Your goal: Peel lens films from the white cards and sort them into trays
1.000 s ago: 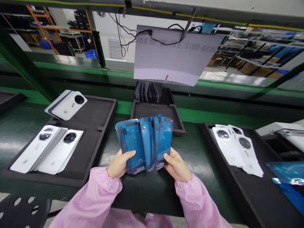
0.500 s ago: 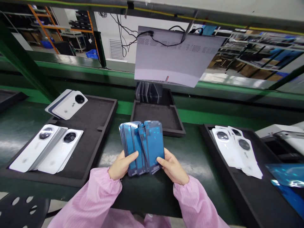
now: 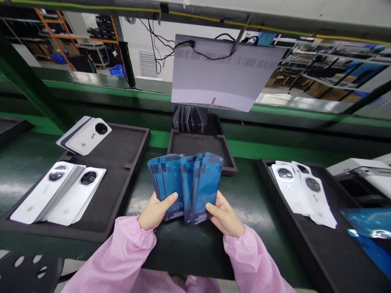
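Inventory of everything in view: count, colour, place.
blue sheets: several, overlapping, blue, fanned in both hands
trays: at least four, black, on bench
phone covers: many, mostly white, left and right trays
panels: many, black, middle tray's far end
blue films: at least two, blue, right edge
bench: one, green, under trays
monitor: one, pale grey, above middle tray
seat: one, black, lower left
bin: at least one, blue, background left
left hand, right hand: two, bare, centre
sleeves: two, pink, bottom

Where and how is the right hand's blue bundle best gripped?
Probably pinched at its lower right edges, from the right, as the right hand does: the blue bundle has thin, fanned panels; its left side faces the other bundle in the left hand.
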### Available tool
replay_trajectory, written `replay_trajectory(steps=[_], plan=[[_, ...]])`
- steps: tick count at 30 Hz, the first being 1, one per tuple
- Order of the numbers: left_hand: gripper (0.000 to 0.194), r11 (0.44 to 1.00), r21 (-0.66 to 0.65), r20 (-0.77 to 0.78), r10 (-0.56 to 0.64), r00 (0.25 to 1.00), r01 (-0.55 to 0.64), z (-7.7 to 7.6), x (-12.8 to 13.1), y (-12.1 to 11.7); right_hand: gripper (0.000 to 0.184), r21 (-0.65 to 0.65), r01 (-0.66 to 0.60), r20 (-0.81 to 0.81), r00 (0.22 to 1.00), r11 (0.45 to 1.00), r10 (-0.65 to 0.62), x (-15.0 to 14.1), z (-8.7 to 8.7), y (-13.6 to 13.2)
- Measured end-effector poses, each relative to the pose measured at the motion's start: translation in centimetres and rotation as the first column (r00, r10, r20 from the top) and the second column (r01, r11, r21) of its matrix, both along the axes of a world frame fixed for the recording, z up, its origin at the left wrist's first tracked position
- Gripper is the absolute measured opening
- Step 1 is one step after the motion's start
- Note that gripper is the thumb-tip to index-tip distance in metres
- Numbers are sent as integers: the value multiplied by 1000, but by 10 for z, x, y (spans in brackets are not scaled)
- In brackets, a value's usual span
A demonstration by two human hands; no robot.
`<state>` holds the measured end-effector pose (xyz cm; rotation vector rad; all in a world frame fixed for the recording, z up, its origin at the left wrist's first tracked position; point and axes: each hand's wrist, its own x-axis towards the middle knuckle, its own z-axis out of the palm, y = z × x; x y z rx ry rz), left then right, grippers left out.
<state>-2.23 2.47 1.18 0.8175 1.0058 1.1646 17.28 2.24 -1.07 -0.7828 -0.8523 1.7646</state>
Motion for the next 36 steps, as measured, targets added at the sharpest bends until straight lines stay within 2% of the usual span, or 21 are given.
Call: replay_trajectory(steps=[2,4,6,8,12,17,20,23,26,30,33,36], plan=[[50,998,-14,17,-53,998,53,-3,0,-1,45,20,-25,46,999,999,24,-5,-4,-1],[48,992,-93,86,-81,993,89,-3,0,-1,46,24,-24,62,998,999,22,-7,-5,0],[48,981,-184,159,-36,987,65,-2,0,-1,43,0,18,49,999,1000,-18,-6,-4,1],[51,977,-213,171,23,985,14,0,-1,0,41,-31,72,25,997,997,-71,-1,-2,3],[56,992,-118,70,53,996,-45,2,1,2,42,-48,90,-13,996,995,-90,3,1,4],[52,1000,12,-15,-12,1000,13,-4,1,2,42,-11,51,21,999,999,-51,-4,-1,3],[53,1000,-20,32,23,999,-22,-5,-1,2,39,18,137,19,990,990,-137,0,-1,4],[55,994,-70,58,83,995,-79,-4,-3,4,36,28,212,-54,976,977,-210,11,1,6],[55,993,-68,29,100,995,-98,-5,-2,5,36,30,158,-96,983,987,-154,15,2,5],[52,999,-20,-21,26,999,-26,-9,1,2,37,11,26,2,1000,1000,-26,3,-1,1],[48,993,-101,65,-62,996,68,-8,2,-1,44,-29,-48,46,998,998,49,-7,-4,0],[48,980,-197,152,-11,988,41,-3,1,0,43,-51,-12,42,999,999,14,-4,-4,3]])
